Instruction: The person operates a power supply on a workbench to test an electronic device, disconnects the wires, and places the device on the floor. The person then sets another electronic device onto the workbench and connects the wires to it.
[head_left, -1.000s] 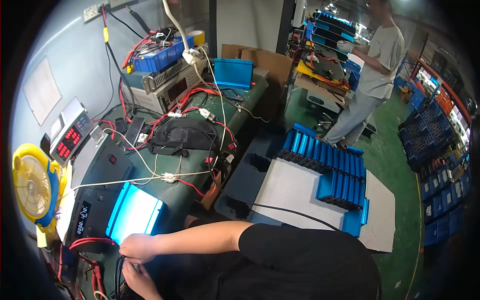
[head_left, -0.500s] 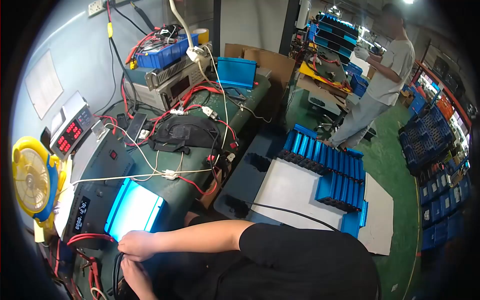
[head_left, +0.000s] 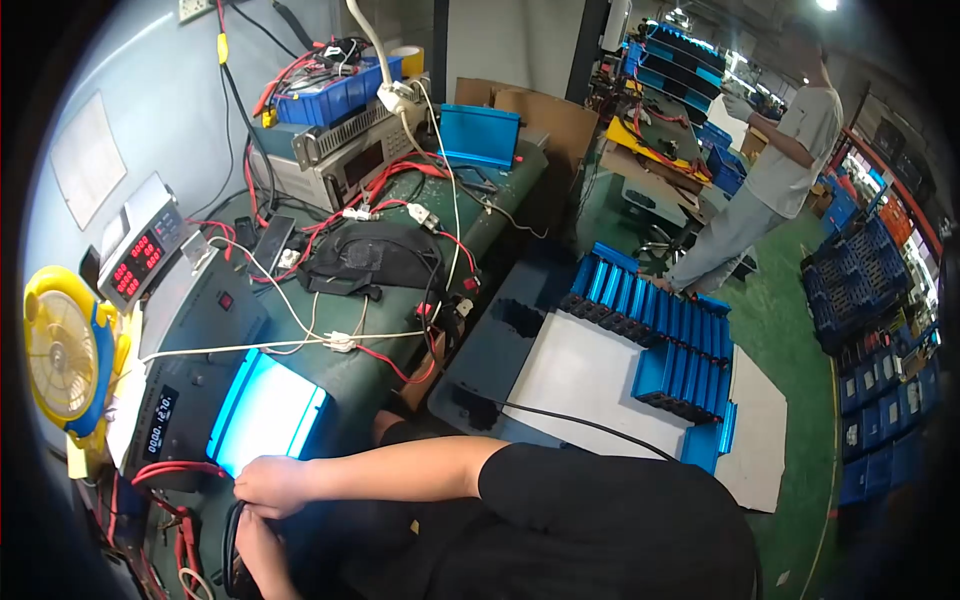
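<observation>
A blue metal-cased box (head_left: 268,405), its top glaring with light, lies on the green bench at the left. At its near corner, my right hand (head_left: 270,486) is closed, fingers pinched together; what they grip is hidden. Just below, almost touching it, my left hand (head_left: 260,552) closes on a black cable (head_left: 231,550) that loops downward. Red cables (head_left: 180,468) run from the grey bench instrument (head_left: 185,370) to beside my right fingertips.
A yellow-and-blue fan (head_left: 65,350) and a meter with red digits (head_left: 140,262) stand at left. A black bag (head_left: 372,258) and tangled wires lie behind. Rows of blue cases (head_left: 650,310) stand on a white board (head_left: 570,385) at right. Another person (head_left: 780,150) stands further back.
The view has shifted slightly. My hands stay together at the box corner, with the left hand a little higher. The other person has shifted slightly right in view.
</observation>
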